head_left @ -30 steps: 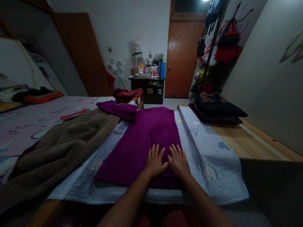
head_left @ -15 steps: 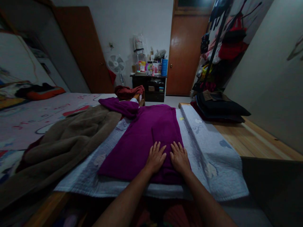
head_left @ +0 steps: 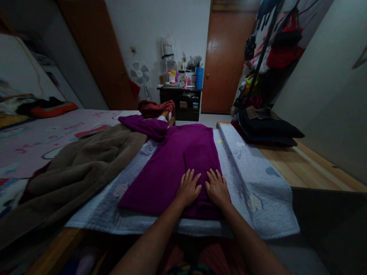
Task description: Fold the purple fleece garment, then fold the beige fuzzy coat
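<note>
A purple garment lies spread on a light blue quilted cloth, with one sleeve stretching to the back left. My left hand rests palm down on the garment's lower right part, fingers spread. Beside it, a small gap away, my right hand lies flat near the garment's right edge, fingers also apart. Neither hand grips the fabric.
On the left, a brown fleecy garment lies over a pink patterned bed. Folded dark clothes are stacked on a wooden board at right. Behind stand a fan and a dark cabinet.
The view has shifted slightly, so the scene sits a little higher in the picture. Both hands stay in nearly the same place on the purple garment.
</note>
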The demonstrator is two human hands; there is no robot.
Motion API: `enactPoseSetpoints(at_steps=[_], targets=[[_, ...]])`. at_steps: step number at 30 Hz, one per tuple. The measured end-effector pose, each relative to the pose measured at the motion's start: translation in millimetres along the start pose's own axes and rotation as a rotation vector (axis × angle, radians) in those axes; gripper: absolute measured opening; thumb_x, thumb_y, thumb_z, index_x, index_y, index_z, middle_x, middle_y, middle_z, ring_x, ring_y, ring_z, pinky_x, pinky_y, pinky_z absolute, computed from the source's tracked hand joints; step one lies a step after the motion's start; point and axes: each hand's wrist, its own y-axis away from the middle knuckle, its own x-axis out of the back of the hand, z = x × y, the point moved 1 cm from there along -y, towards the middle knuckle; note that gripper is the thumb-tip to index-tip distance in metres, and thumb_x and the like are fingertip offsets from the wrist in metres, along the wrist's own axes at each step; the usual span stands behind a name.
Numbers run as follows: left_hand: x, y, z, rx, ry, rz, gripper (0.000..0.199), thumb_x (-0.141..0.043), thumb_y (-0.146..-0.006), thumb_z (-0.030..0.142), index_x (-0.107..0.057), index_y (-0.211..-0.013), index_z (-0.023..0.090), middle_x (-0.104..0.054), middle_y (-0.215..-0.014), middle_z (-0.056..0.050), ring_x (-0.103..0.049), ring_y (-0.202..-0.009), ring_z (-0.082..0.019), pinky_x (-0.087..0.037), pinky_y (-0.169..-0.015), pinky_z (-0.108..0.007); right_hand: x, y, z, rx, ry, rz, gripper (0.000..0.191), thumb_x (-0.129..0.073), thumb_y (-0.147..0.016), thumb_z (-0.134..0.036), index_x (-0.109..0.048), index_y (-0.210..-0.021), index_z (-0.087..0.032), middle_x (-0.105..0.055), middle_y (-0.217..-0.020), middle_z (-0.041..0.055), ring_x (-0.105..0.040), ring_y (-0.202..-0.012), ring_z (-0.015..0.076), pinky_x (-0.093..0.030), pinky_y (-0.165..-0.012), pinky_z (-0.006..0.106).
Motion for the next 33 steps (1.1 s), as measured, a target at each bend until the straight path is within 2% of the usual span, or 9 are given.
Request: enactPoseSetpoints(at_steps=[8, 17, 24, 26, 29, 33], targets=[[-7.0, 0.4, -5.4, -0.026, 0.001, 0.068, 0.050, -0.046, -0.093, 0.031, -0.042, -0.143, 0.026, -0.034, -0.154, -0.009, -0.021, -0.144, -0.025, -0.021, -0.116, -0.048, -0.9, -1.8, 1.1, -0.006, 0.004, -0.020, 0.053, -0.036, -0.094, -0.034, -0.041, -0.145, -0.019, -0.032, -0.154, 0.0031, -0.020, -0.144, 0.0262, -0.016, -0.114, 0.046], [-6.4, 0.8, -5.2, -0.027, 0.020, 0.079, 0.049, -0.046, -0.092, 0.030, -0.044, -0.141, 0.024, -0.035, -0.153, -0.010, -0.023, -0.144, -0.025, -0.022, -0.116, -0.049, -0.9, -2.3, 2.6, -0.014, -0.031, -0.040, 0.052, -0.038, -0.094, -0.033, -0.043, -0.143, -0.019, -0.033, -0.154, 0.0039, -0.020, -0.144, 0.0257, -0.017, -0.114, 0.046], [-7.3, 0.1, -5.9, -0.032, 0.026, 0.093, 0.050, -0.046, -0.092, 0.030, -0.044, -0.141, 0.024, -0.036, -0.153, -0.010, -0.024, -0.144, -0.025, -0.023, -0.116, -0.048, 20.1, -23.2, 3.6, -0.028, -0.091, -0.187, 0.048, -0.043, -0.090, -0.028, -0.050, -0.136, -0.018, -0.045, -0.147, 0.0088, -0.033, -0.138, 0.0292, -0.023, -0.111, 0.053], [-7.4, 0.1, -5.8, -0.030, 0.027, 0.097, 0.050, -0.046, -0.091, 0.029, -0.044, -0.141, 0.023, -0.036, -0.153, -0.009, -0.024, -0.144, -0.025, -0.023, -0.116, -0.049, 24.3, -31.2, -2.7, -0.020, -0.096, -0.145, 0.048, -0.038, -0.091, -0.023, -0.050, -0.137, -0.016, -0.046, -0.146, 0.0103, -0.034, -0.138, 0.0282, -0.022, -0.112, 0.051], [-7.6, 0.2, -5.5, -0.014, 0.021, 0.092, 0.051, -0.046, -0.090, 0.027, -0.044, -0.140, 0.020, -0.036, -0.153, -0.010, -0.024, -0.144, -0.025, -0.022, -0.116, -0.048, 21.2, -35.7, -15.4, 0.032, -0.101, -0.052, 0.052, -0.032, -0.092, -0.018, -0.042, -0.143, -0.012, -0.037, -0.151, 0.0103, -0.028, -0.141, 0.0233, -0.021, -0.114, 0.041], [-7.9, 0.6, -5.6, -0.008, 0.022, 0.079, 0.054, -0.045, -0.088, 0.025, -0.042, -0.141, 0.015, -0.036, -0.153, -0.011, -0.024, -0.144, -0.024, -0.021, -0.117, -0.046, 6.5, -27.6, -24.1, 0.086, -0.073, -0.083, 0.051, -0.033, -0.094, -0.024, -0.041, -0.144, -0.017, -0.034, -0.153, 0.0065, -0.027, -0.142, 0.0236, -0.018, -0.115, 0.043]])
